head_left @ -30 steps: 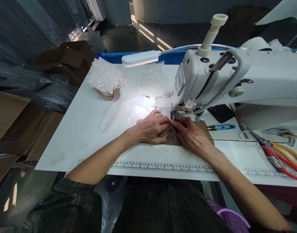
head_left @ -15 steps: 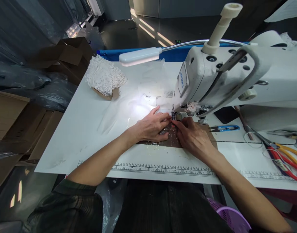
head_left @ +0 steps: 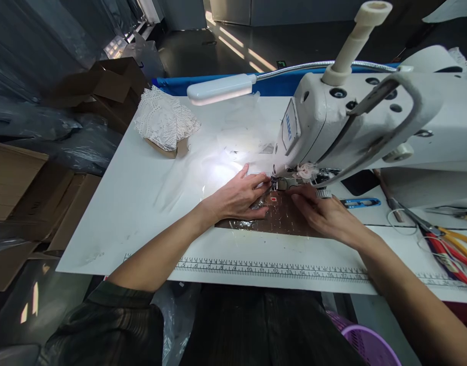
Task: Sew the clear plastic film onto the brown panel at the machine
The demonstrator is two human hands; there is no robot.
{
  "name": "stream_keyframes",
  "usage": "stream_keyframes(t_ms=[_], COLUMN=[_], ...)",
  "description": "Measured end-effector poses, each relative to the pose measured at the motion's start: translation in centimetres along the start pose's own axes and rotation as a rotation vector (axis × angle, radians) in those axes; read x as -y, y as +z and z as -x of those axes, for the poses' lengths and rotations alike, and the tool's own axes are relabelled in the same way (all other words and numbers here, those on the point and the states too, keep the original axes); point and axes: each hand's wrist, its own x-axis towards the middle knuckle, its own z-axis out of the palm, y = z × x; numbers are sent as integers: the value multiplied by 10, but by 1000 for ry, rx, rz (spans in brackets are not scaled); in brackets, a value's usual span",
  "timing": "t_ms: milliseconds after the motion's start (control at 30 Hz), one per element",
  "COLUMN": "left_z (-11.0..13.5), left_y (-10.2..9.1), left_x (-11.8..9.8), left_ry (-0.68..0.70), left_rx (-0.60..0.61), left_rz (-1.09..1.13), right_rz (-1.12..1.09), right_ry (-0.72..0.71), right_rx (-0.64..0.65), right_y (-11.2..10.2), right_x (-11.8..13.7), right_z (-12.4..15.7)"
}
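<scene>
Room: dim workshop floor beyond the hands, with sunlight stripes on it.
Bench [head_left: 142,203]: white, flat, runs under both hands; a printed ruler strip [head_left: 256,267] lies along its near edge, just below the wrists.
Sewing machine [head_left: 371,117]: white, heavy, fixed; its head stands just above and beyond the right hand, with the presser foot [head_left: 281,184] right at the fingertips of both hands.
Cardboard boxes [head_left: 104,86]: well to the left of the left hand, off the bench; flaps open, contents not visible.
Lamp [head_left: 218,89]: gooseneck, beyond the left hand, throwing a bright patch onto the bench.
Lace bundle [head_left: 163,119]: white, on a piece of card, well beyond and left of the left hand.
Basket [head_left: 367,345]: purple, under the right forearm below the bench edge; what it holds cannot be seen.
Brown piece [head_left: 283,221]: thin, glossy sheet lying flat on the bench under and between the hands, far edge at the presser foot. It looks light, limp and probably slippery; best held flat under spread fingers near the foot, either side of the seam line.
Left hand [head_left: 237,198]: flat, fingers spread, pressing on the left part of the brown piece.
Right hand [head_left: 328,216]: palm down on the right part, fingers reaching toward the foot; no pinch visible.
Scissors [head_left: 450,244]: red and yellow handles, well right of the right hand.
Thread snips [head_left: 359,203]: blue, just right of the right hand.
</scene>
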Motion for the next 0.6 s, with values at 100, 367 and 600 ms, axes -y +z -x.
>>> stream_keyframes(t_ms=[100,367,600], left_z=[0,1,3], left_y=[0,2,5], left_x=[1,2,7], left_ry=[-4,-24,-55], left_rx=[-3,1,-31], left_rz=[19,8,25], right_rz=[-53,0,-70], right_ry=[66,151,186], right_rx=[-41,-56,-161], right_y=[1,8,14], right_x=[-8,-15,-15], right_z=[-9,-2,0])
